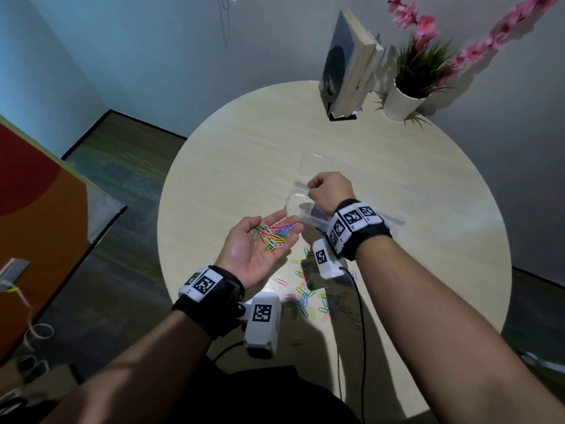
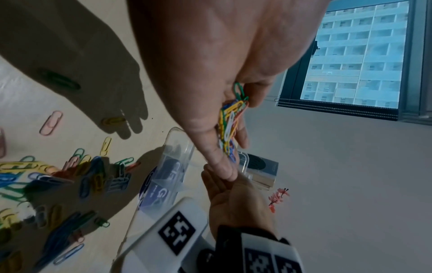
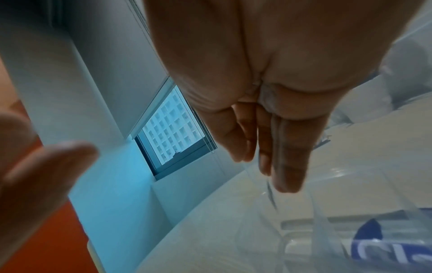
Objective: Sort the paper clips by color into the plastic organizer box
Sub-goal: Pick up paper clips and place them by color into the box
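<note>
The box (image 1: pixel 301 191) sits at the centre of the head view, clear plastic with its lid apparently tipped up behind; its compartments look empty from here, so I judge the sorting has barely begun. Your right hand (image 1: pixel 328 191) hovers over it, fingers curled with the tips pinched together; whether a clip is between them I cannot tell. If so, lower it well inside one compartment before letting go, so it cannot bounce over a divider. Just left of the box, your left hand (image 1: pixel 260 246) lies palm up, loosely cupped, carrying a mixed bunch of clips (image 1: pixel 273 235). Keep that palm level and close to the box. More clips, the loose pile (image 1: pixel 308 293), lie on the table (image 1: pixel 232 154) below centre, beneath your wrists; clear the palm first.
</note>
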### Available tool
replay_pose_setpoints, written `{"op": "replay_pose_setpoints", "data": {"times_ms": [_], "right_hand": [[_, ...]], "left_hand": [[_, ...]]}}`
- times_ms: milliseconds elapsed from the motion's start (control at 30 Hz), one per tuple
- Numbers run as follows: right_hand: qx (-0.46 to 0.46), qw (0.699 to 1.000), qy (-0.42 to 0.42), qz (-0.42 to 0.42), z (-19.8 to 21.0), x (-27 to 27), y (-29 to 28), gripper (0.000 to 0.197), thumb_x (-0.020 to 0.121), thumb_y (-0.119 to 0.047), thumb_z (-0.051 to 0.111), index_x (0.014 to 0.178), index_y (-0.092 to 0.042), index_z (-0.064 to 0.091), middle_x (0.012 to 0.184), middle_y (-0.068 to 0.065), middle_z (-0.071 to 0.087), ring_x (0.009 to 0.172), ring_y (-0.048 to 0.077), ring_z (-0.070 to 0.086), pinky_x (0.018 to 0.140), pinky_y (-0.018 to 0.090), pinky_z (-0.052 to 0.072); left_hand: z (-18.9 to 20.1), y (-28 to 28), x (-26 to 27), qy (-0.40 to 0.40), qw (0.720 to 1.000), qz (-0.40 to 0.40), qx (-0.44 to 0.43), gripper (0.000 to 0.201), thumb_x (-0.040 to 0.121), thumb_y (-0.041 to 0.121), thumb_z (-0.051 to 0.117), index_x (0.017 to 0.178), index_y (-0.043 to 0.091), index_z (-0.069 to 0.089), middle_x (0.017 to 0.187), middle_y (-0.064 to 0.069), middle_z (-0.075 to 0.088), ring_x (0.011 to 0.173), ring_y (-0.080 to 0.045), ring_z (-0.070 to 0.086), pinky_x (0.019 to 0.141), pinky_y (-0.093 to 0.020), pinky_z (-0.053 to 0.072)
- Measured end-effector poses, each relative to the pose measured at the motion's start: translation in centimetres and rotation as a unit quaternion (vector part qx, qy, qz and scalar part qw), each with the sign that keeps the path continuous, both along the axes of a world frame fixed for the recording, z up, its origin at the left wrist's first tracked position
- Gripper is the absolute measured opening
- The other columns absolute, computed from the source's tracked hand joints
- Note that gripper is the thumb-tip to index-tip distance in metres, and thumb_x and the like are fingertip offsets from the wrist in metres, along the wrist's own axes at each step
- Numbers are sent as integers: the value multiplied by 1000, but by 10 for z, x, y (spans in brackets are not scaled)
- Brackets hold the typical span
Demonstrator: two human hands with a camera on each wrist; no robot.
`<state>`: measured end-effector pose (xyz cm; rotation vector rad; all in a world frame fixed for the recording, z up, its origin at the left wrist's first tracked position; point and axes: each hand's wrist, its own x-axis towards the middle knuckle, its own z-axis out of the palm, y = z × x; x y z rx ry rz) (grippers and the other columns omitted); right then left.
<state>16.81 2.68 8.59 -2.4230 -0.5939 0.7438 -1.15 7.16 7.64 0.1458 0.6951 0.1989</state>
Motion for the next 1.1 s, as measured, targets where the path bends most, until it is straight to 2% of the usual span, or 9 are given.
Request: {"op": "replay_pose_setpoints", "data": {"times_ms": [67, 200, 367, 567, 667, 800, 867, 967, 1100], "right_hand": [[-9, 1000, -13, 10, 5, 3, 0, 24, 87, -2, 52, 98, -15, 69, 96, 4, 67, 72, 14, 59, 61, 19, 43], [57, 998, -26, -2, 18, 6, -21, 22, 82, -4, 56, 73, -24, 62, 82, 0, 67, 85, 24, 67, 79, 32, 54], [117, 988, -47, 84, 53, -25, -62, 10, 81, -10, 66, 77, -19, 66, 74, -3, 66, 70, 16, 63, 66, 18, 49], [8, 969, -101, 225, 56, -51, -90, 20, 85, -31, 65, 101, -22, 73, 93, -2, 56, 92, 16, 57, 82, 34, 48], [-18, 964, -124, 237, 56, -56, -98, 14, 87, -27, 63, 97, -20, 70, 90, -3, 48, 88, 17, 50, 79, 36, 47], [-28, 961, -131, 242, 60, -57, -112, 5, 85, -19, 61, 84, -17, 65, 89, 1, 57, 85, 20, 54, 73, 34, 46], [-1, 968, -109, 226, 62, -53, -120, 6, 85, -18, 61, 82, -15, 64, 84, 2, 64, 81, 19, 57, 69, 30, 45], [65, 983, -46, 166, 66, -45, -130, 6, 84, -17, 63, 78, -16, 62, 76, -2, 66, 74, 17, 62, 67, 29, 48], [151, 981, 58, 109, 64, -36, -132, 16, 83, -6, 66, 72, -15, 59, 66, 8, 62, 59, 19, 59, 54, 27, 47]], "left_hand": [[1, 2, 2, -7, 1000, -11, 1, 41, 98, 23, 31, 114, -4, 58, 118, -27, 63, 98, -41, 67, 88, -47, 51], [4, 0, 7, -15, 1000, -26, 8, 42, 98, 23, 31, 117, -2, 58, 119, -26, 63, 102, -41, 65, 89, -46, 51], [12, -18, 17, -23, 998, -55, 21, 43, 97, 23, 31, 123, -1, 56, 112, -25, 66, 93, -37, 69, 87, -46, 51], [20, -46, 23, -67, 994, -86, 29, 44, 87, 20, 36, 96, -1, 74, 87, -14, 71, 75, -19, 70, 83, -41, 55], [21, -56, 22, -59, 992, -103, 42, 42, 87, 21, 37, 88, 3, 75, 81, -8, 69, 74, -17, 64, 76, -35, 58], [23, -69, 22, -55, 993, -104, 25, 29, 89, 20, 40, 94, 2, 63, 81, -7, 58, 79, -18, 58, 69, -35, 59], [22, -74, 22, -48, 992, -110, 33, 40, 93, 20, 34, 92, -1, 67, 80, -12, 65, 74, -21, 67, 66, -38, 59], [23, -77, 21, -27, 991, -117, 51, 39, 96, 20, 33, 101, -3, 64, 93, -20, 70, 83, -28, 71, 76, -44, 58], [23, -79, 22, -22, 994, -103, 43, 39, 96, 19, 32, 104, -6, 62, 97, -27, 69, 84, -37, 70, 77, -44, 56]]}}
